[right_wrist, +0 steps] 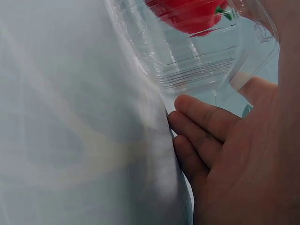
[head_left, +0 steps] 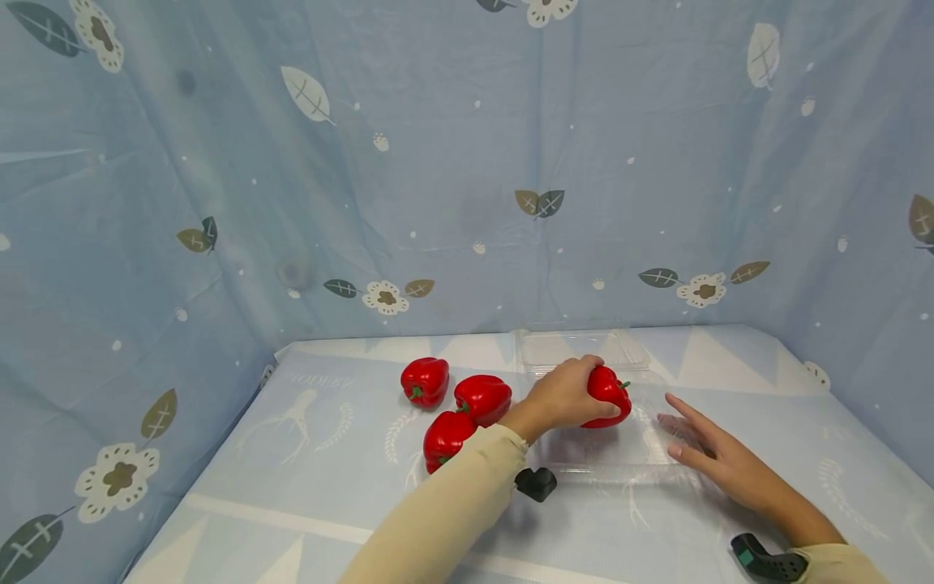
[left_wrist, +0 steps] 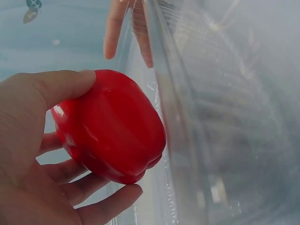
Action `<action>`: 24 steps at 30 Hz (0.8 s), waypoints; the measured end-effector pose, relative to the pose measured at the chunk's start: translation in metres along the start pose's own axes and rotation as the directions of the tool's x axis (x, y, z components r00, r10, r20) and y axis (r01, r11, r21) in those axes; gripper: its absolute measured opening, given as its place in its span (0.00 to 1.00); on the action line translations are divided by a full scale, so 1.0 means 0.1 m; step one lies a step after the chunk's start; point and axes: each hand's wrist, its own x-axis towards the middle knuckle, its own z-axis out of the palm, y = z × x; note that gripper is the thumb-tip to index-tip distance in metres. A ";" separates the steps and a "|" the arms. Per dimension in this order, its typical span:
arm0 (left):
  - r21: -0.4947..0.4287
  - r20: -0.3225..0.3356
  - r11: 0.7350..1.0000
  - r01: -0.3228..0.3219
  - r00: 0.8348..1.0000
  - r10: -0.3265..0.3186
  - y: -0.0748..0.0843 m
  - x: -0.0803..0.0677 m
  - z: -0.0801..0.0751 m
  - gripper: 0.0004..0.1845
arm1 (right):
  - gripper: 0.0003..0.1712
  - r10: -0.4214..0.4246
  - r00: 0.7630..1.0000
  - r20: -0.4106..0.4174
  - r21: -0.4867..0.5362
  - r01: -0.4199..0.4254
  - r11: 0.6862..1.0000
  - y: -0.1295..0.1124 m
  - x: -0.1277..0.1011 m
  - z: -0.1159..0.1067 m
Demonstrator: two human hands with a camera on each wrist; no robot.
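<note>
While the left hand [head_left: 560,397] is curling its thumb and fingers around a red bell pepper [head_left: 607,395], it is holding the fruit over the clear plastic container [head_left: 616,446] on the table [head_left: 306,487]. In the head view the hand is covering the pepper's left half, so only the right side and green stem are showing. The right hand [head_left: 718,458] is lying flat and holding nothing, its straight fingers [right_wrist: 206,117] resting against the container's right edge; whether they are pressing it is hard to tell. The container's walls are nearly invisible, showing mostly as glare and ridges. Three more red peppers [head_left: 467,405] are sitting in a cluster just left of the container, one partly hidden by the left sleeve [head_left: 438,519]. A small black object [head_left: 536,483] is lying beside that sleeve, too indistinct to identify.
</note>
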 end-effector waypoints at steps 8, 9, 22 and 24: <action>0.051 0.006 0.999 -0.001 1.000 0.000 0.05 0.04 0.06 0.36 | 0.41 0.047 0.999 0.024 0.032 -0.047 0.998 0.02 -0.02 -0.01; 0.052 0.010 0.999 0.004 1.000 -0.004 0.06 0.04 0.06 0.36 | 0.41 0.053 0.998 0.024 0.034 -0.054 0.998 0.02 -0.02 -0.01; 0.101 0.019 0.994 0.039 0.999 -0.041 0.13 0.10 0.14 0.36 | 0.40 0.055 0.998 0.018 0.051 -0.056 0.997 0.00 -0.02 -0.02; 0.116 0.018 0.993 0.037 0.999 -0.040 0.14 0.12 0.15 0.37 | 0.41 0.047 0.999 0.022 0.063 -0.049 0.997 -0.01 -0.02 -0.02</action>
